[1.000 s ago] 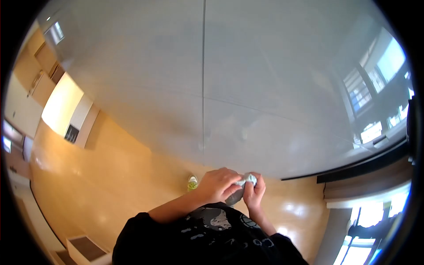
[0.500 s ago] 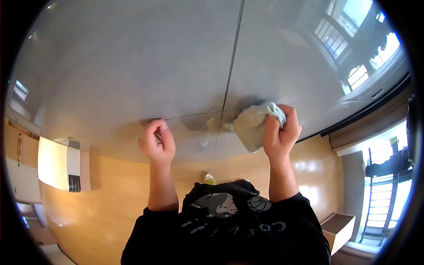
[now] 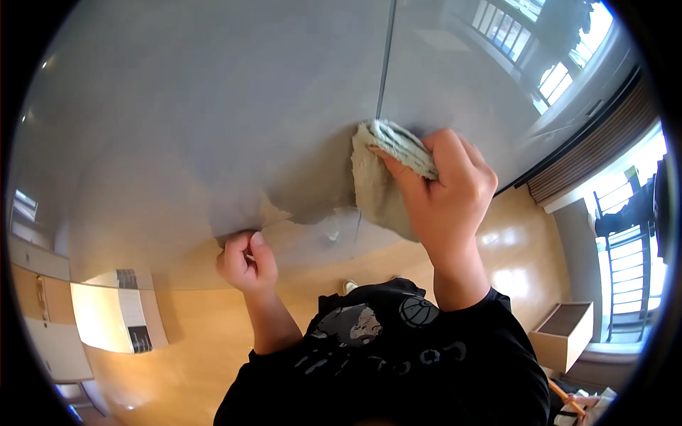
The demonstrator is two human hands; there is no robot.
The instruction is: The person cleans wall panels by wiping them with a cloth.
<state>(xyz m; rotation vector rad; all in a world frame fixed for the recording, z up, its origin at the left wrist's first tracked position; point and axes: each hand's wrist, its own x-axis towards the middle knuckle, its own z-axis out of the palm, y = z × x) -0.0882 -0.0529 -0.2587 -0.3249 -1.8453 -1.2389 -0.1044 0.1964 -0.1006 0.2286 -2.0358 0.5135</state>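
Observation:
My right hand (image 3: 455,192) grips a folded pale green-grey cloth (image 3: 376,170) between thumb and fingers. The cloth lies against a large glossy grey panel surface (image 3: 234,106), over the dark seam (image 3: 386,64) that divides it, and its lower part hangs down. My left hand (image 3: 246,263) is curled, thumb against the fingers, close to the lower part of the same surface. Nothing shows inside it, and whether it touches the panel I cannot tell. Reflections of the hands, the cloth and windows appear on the panel.
Wooden floor (image 3: 192,319) stretches below and around me. At the right are a slatted brown panel (image 3: 597,145), bright barred windows (image 3: 629,266) and an open-topped box-like piece of furniture (image 3: 565,334). White and wood-toned cabinets (image 3: 60,348) stand at the left.
My right hand has moved the cloth up and slightly left across the panel, onto the seam. The left hand sits lower in view, still curled. The whole view has shifted a little.

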